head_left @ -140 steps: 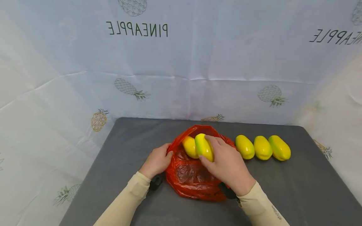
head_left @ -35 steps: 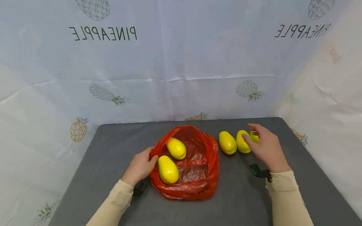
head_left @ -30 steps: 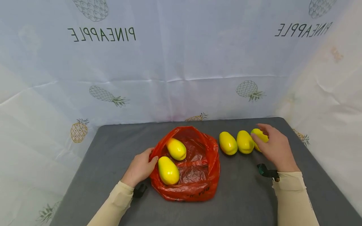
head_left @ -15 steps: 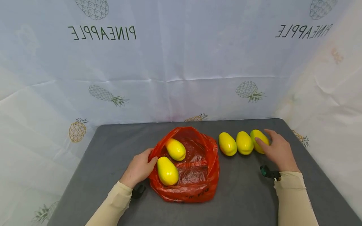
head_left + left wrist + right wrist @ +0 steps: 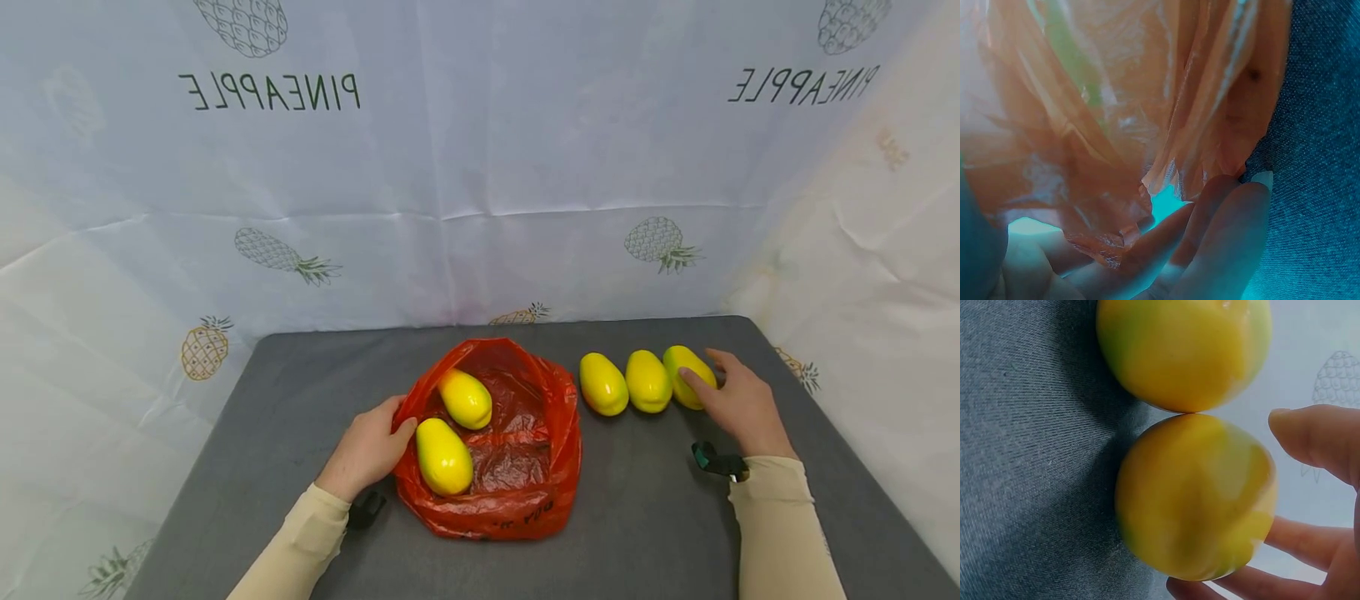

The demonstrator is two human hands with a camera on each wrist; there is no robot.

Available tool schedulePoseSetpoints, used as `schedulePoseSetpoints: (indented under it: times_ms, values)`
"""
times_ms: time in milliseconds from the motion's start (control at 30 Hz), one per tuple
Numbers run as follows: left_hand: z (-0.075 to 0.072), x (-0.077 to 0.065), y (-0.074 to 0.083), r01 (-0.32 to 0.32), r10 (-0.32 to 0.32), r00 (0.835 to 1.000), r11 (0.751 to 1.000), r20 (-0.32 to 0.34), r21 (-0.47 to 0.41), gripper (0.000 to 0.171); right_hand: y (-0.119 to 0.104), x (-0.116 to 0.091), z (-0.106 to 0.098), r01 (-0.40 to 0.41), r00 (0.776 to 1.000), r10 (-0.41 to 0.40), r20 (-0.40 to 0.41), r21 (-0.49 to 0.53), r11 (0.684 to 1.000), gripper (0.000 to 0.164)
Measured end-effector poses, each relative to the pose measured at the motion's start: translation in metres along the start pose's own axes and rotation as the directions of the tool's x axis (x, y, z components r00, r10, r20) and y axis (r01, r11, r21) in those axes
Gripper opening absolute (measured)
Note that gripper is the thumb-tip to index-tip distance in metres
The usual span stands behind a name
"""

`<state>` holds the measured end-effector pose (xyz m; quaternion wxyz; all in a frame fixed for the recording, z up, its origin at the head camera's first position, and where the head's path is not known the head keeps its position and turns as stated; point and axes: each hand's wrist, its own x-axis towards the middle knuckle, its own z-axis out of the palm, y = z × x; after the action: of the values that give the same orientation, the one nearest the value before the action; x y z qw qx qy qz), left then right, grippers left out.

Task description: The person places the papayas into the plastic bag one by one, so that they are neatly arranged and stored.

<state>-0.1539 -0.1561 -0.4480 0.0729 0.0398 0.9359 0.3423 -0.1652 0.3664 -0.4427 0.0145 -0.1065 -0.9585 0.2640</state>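
My left hand point(image 5: 371, 446) pinches the left rim of a red plastic bag point(image 5: 525, 508), its mouth facing up. In the left wrist view, the fingers lie against the thin, crinkled bag film point(image 5: 1110, 156). Two glossy yellow mangoes, one farther back point(image 5: 466, 400) and one nearer point(image 5: 444, 458), lie inside the bag. Right of it, three more stand in a row: left point(image 5: 603, 385), middle point(image 5: 648, 382) and right point(image 5: 684, 375). Around the right mango my right hand point(image 5: 746, 408) is spread; in the right wrist view its fingers meet the mango point(image 5: 1194, 500), while the thumb appears apart.
A grey cloth-covered table point(image 5: 630, 517) carries everything. White curtains point(image 5: 480, 167) printed with pineapples hang behind and at both sides. A dark wrist camera point(image 5: 716, 460) sits under the right wrist, another point(image 5: 365, 510) under the left.
A mango that my right hand held over the bag now lies inside it. The right hand has moved right to the end mango, settling lower beside it. My left hand keeps its hold.
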Motion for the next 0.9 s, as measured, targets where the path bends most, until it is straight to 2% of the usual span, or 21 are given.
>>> schedulePoseSetpoints:
  times_ms: [900]
  values:
    - [0.0012, -0.0011, 0.0009, 0.012, -0.012, 1.0, 1.0, 0.001, -0.016, 0.046, 0.0016, 0.0013, 0.0088, -0.027, 0.999, 0.027, 0.029, -0.006, 1.0, 0.092]
